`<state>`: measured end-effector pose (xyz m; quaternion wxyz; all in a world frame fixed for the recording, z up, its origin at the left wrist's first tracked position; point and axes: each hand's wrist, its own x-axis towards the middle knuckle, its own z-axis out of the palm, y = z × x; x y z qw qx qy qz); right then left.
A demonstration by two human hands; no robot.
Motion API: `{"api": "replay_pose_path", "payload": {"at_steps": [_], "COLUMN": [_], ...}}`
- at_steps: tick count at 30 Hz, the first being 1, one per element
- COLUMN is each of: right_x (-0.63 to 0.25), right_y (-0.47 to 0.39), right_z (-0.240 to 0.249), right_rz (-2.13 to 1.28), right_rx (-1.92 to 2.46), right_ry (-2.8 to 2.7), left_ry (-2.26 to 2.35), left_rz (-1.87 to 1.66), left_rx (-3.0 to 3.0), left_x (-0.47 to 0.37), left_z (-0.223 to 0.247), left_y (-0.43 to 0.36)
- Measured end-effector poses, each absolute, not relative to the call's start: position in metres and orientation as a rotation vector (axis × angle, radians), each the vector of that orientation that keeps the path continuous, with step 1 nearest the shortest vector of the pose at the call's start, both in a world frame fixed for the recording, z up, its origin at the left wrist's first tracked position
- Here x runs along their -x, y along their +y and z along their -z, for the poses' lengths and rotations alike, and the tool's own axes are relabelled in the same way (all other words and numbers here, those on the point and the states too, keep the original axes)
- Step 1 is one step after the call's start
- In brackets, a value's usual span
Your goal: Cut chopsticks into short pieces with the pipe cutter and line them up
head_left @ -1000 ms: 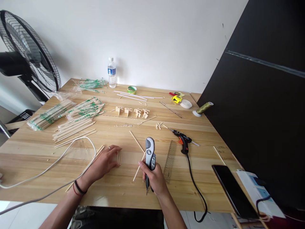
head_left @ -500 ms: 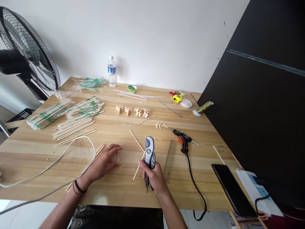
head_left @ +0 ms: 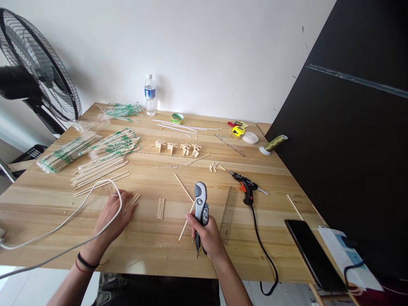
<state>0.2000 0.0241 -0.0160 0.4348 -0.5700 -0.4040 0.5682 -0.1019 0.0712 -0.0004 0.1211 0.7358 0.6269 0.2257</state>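
Observation:
My left hand [head_left: 113, 216] rests over a couple of long thin wooden sticks [head_left: 135, 199] at the left, its fingers bent around them; a white cable passes across it. My right hand [head_left: 205, 233] is closed around a grey and black cutter tool [head_left: 200, 202], whose tip points down toward the table's front edge. Between the hands, several short sticks [head_left: 161, 208] lie side by side in a small row. Two longer sticks [head_left: 184, 187] lie beside and partly behind the cutter. A clear ruler [head_left: 229, 214] is just right of my right hand.
A hot glue gun [head_left: 245, 185] with its black cord and a phone [head_left: 314, 255] lie on the right. Small wooden assemblies [head_left: 172, 147] stand mid-table, a water bottle [head_left: 150, 95] behind. Bundled chopsticks [head_left: 70, 151] and a fan [head_left: 41, 63] are at the left.
My left hand has moved left, off the row of short sticks and onto the long sticks. My right hand still holds the cutter in nearly the same place.

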Motion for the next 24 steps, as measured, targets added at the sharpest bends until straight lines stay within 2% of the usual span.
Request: {"api": "replay_pose_path", "payload": {"at_steps": [3, 6, 14, 24], "right_x": [-0.198, -0.196, -0.183, -0.176], "right_y": [0.026, 0.029, 0.036, 0.038], "right_z": [0.013, 0.005, -0.028, -0.029], "right_rz": [-1.420, -1.432, -1.517, -1.417], "right_rx": [1.430, 1.404, 1.097, 1.220], "right_ry": [-0.975, -0.914, -0.893, -0.954], "left_ry": [1.872, 1.846, 1.313, 0.973], "left_rz": [-0.538, -0.576, -0.789, -0.770], "left_rx": [-2.137, -2.015, -1.463, -1.190], "left_x": [0.097, 0.082, 0.030, 0.015], "left_z": [-0.003, -0.009, -0.018, -0.033], "left_y": [0.061, 0.050, 0.023, 0.010]}}
